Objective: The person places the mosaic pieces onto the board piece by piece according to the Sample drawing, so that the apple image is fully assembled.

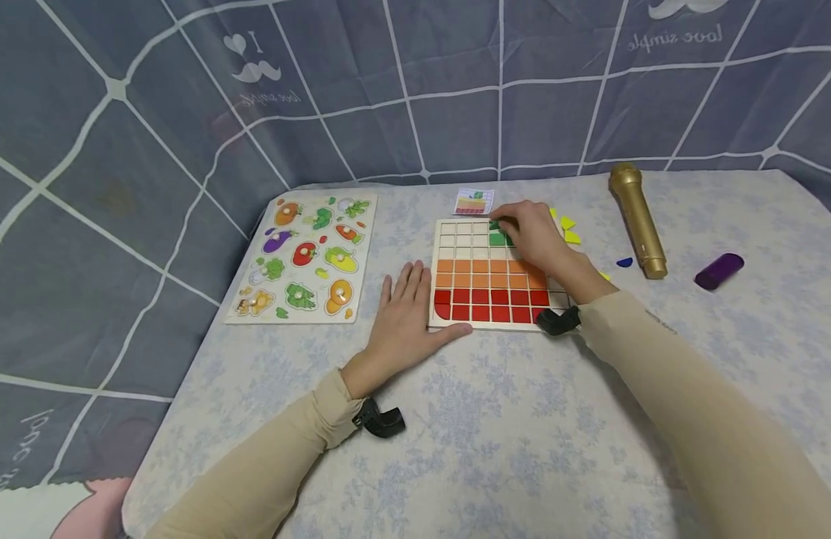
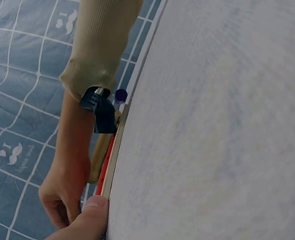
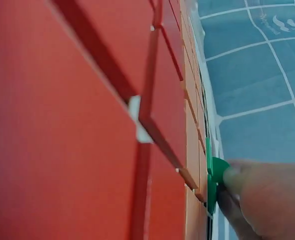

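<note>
A pale grid board [image 1: 456,241] lies on the table, with red tiles [image 1: 489,305] in its near rows and orange tiles [image 1: 479,273] above them. Green tiles [image 1: 497,239] sit near its far side. My right hand [image 1: 538,238] reaches over the board and pinches a green rounded piece [image 3: 219,170] between thumb and finger, touching or close to the green tiles. Flat on the table at the board's left edge rests my left hand [image 1: 405,326], fingers straight, thumb along the near edge. Behind the board is a small pattern card [image 1: 474,201].
Several yellow pieces [image 1: 572,237] and a blue piece [image 1: 625,262] lie right of the board. Farther right are a gold microphone [image 1: 641,224] and a purple cylinder [image 1: 719,271]. A vegetable puzzle board [image 1: 321,320] lies at left. A grey gridded curtain [image 1: 449,135] hangs behind the table.
</note>
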Tool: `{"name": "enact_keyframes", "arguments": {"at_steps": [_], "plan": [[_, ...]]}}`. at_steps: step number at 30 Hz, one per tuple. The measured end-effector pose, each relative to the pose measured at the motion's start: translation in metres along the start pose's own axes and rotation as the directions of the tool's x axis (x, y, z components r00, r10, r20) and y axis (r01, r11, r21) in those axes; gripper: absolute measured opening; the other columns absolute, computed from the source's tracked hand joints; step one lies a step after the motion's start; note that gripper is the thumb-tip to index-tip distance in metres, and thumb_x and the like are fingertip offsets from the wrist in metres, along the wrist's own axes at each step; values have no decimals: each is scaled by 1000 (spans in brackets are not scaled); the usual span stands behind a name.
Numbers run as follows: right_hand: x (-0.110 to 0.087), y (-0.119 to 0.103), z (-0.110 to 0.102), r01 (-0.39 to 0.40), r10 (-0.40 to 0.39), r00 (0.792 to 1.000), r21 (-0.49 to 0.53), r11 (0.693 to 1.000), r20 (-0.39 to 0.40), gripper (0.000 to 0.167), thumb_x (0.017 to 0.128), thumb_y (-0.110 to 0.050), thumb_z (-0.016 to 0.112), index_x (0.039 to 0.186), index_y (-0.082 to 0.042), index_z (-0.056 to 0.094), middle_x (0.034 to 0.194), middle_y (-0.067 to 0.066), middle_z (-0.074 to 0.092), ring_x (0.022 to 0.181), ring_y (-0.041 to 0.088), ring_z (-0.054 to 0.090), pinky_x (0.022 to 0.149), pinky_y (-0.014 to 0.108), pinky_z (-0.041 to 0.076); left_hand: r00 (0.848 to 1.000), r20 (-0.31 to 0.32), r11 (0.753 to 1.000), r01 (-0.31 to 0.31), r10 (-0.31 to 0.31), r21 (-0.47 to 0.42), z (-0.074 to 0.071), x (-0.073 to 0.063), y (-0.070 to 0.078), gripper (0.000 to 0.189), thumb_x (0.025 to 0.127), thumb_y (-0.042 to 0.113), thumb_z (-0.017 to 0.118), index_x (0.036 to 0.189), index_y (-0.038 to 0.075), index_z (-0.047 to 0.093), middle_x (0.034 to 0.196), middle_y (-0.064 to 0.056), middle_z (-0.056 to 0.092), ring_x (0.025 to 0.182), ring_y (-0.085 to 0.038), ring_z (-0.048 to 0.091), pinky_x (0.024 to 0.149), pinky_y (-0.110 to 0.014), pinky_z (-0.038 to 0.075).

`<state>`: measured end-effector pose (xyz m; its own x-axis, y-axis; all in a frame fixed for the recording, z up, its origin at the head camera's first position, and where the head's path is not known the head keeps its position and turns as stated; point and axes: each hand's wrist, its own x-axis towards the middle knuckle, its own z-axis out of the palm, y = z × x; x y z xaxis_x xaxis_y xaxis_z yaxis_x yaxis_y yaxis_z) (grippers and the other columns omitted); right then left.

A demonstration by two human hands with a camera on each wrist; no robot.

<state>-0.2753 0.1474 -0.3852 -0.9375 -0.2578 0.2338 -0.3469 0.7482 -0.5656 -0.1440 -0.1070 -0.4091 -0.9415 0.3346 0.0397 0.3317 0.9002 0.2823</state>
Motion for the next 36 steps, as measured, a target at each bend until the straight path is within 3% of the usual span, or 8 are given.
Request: {"name": "enact_keyframes", "arguments": {"at_steps": [4,8,16,21,25,28,32,36], "plan": [[0,1,0,18,-18,999,-10,1000,-31,24,104,2,61,118,-2,79,123,20,76,114,36,68,98,51,54,1000,-2,1000,-1,1,2,-1,0,0,121,89,81,58,168,-1,17,177,-17,14,166,-29,6,132,-58,3],[0,1,-1,8,-8,1000,-31,999,-8,23,104,-3,63,120,-3,80,124,20,75,111,36,63,98,51,50,1000,1,1000,-4,4,10,-1,0,0,121,89,82,58,168,0,16,177,-17,13,166,-30,6,132,-58,3],[-10,-1,-12,6,-4,999,-63,998,32,25,103,-2,64,125,3,75,128,24,71,118,41,60,108,55,45,1000,-4,1000,-10,10,9,0,0,1,121,89,82,57,168,0,16,177,-16,13,166,-29,5,132,-57,2],[-19,1,-17,113,-94,987,-154,982,129,29,103,3,59,129,6,71,134,25,69,126,44,60,112,56,47,1000,0,1000,-2,2,-3,-1,-1,0,121,89,81,58,168,-1,17,177,-17,13,166,-29,5,132,-58,2],[-29,2,-22,183,-128,963,-232,955,235,40,105,2,53,143,8,60,150,27,57,141,47,50,120,58,39,1000,8,1000,2,-2,-3,0,0,0,121,89,82,57,168,0,15,177,-16,12,166,-29,4,132,-57,1],[-41,4,-27,149,-94,963,-211,966,252,44,106,-2,52,149,8,53,157,28,49,148,47,43,124,59,33,1000,12,1000,2,-2,0,1,0,1,121,89,82,57,168,1,14,177,-15,11,166,-28,3,132,-56,0],[-60,8,-36,44,-23,986,-130,991,166,45,107,-5,55,150,7,53,155,30,51,146,47,45,122,61,35,1000,4,1000,-4,4,-5,0,0,1,122,89,83,57,168,1,15,177,-16,12,166,-30,4,132,-57,1],[-77,11,-44,-10,22,992,-96,995,126,42,107,-4,52,148,7,54,151,31,54,143,48,48,118,63,38,1000,4,1000,2,-2,2,0,0,1,122,89,82,57,168,0,15,177,-17,12,166,-31,5,132,-57,1]]}}
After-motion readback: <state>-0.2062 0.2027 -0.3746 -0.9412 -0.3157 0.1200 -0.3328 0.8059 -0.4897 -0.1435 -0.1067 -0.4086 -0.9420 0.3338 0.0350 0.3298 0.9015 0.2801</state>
